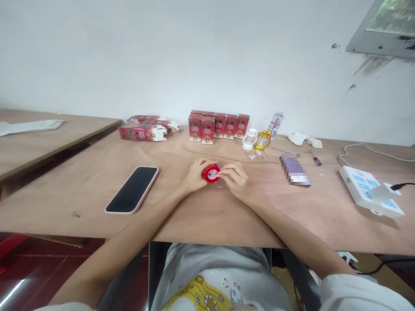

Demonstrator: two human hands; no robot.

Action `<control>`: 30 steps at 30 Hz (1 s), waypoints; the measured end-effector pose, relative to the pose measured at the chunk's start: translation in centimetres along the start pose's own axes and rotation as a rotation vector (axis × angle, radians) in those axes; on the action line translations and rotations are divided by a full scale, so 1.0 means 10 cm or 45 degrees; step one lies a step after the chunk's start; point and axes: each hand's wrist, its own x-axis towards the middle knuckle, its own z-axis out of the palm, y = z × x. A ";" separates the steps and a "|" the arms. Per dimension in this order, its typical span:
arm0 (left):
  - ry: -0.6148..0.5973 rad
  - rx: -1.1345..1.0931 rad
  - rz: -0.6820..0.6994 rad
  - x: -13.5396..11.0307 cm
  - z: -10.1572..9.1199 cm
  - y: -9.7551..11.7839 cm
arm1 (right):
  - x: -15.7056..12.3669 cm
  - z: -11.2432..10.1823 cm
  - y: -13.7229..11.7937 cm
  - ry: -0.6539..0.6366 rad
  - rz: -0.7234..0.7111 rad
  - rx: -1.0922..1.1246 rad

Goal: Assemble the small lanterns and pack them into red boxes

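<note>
My left hand (196,174) is wrapped round a small red lantern (207,166) whose round base, with a pale disc in it, faces me. At that disc the fingertips of my right hand (235,176) are pinched together; whatever is between them is too small to make out. A thin wire (221,186) lies on the table just below the lantern. Beyond my hands stand a white mini lantern (249,140) and a gold one (262,141), with small clear bits (256,156) in front of them.
Several red printed boxes (207,130) stand by the wall, and flattened cartons (142,132) lie to their left. A phone (132,190) rests left of my arms. On the right are a purple packet (295,169), a screwdriver (316,160), crumpled tissue (297,138) and a power strip (369,190).
</note>
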 end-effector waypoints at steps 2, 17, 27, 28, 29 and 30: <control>-0.022 -0.009 0.011 -0.01 0.02 0.01 | -0.01 0.02 0.03 -0.017 -0.059 -0.004; -0.023 -0.036 -0.050 0.01 0.01 0.04 | 0.00 -0.02 0.16 -0.014 0.165 -0.129; 0.152 -0.200 -0.092 0.03 0.01 0.03 | 0.03 -0.08 0.44 -0.603 0.455 -0.497; 0.147 -0.203 -0.082 0.03 0.02 0.02 | 0.02 -0.07 0.43 -0.626 0.441 -0.511; 0.139 -0.203 -0.072 0.03 0.02 0.02 | 0.02 -0.06 0.42 -0.650 0.428 -0.522; 0.132 -0.201 -0.060 0.03 0.03 0.02 | 0.02 -0.05 0.42 -0.671 0.414 -0.531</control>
